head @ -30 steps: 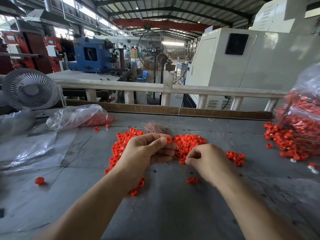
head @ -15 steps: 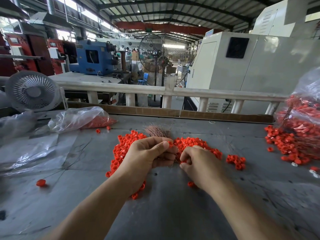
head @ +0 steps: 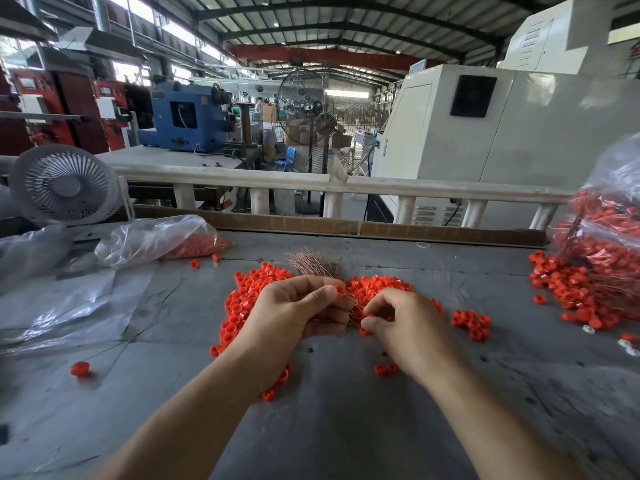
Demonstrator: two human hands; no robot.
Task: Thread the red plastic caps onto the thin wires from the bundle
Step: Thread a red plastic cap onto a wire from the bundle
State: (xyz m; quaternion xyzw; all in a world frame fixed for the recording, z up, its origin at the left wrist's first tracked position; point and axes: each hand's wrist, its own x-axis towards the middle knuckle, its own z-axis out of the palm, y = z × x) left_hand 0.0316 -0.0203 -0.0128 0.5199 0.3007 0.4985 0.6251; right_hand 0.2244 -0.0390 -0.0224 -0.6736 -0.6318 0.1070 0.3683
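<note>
- Now the left hand (head: 294, 317) grips the wire bundle (head: 313, 263), pointing to 12 o'clock.
- Right hand (head: 403, 327) pinches a red cap (head: 367, 320).
- Wires look bendy; hold near tips.

Factory hall, dark steel roof trusses (head: 346, 26) with skylight strips letting in daylight. Red overhead crane beam (head: 332, 56) across the far end. Grey worn surface (head: 346, 427) in the foreground, a brown board along its far edge. White railing (head: 415, 187) behind it. Small white desk fan (head: 64, 185) at the left, behind the surface's left end. Black pedestal fan (head: 304, 109) mid-hall. Blue machine (head: 187, 121) on a pale bench, red cabinets (head: 69, 112) further left. Large off-white machine housing (head: 502, 126) with a black vent on the right. Cardboard boxes far back.
</note>
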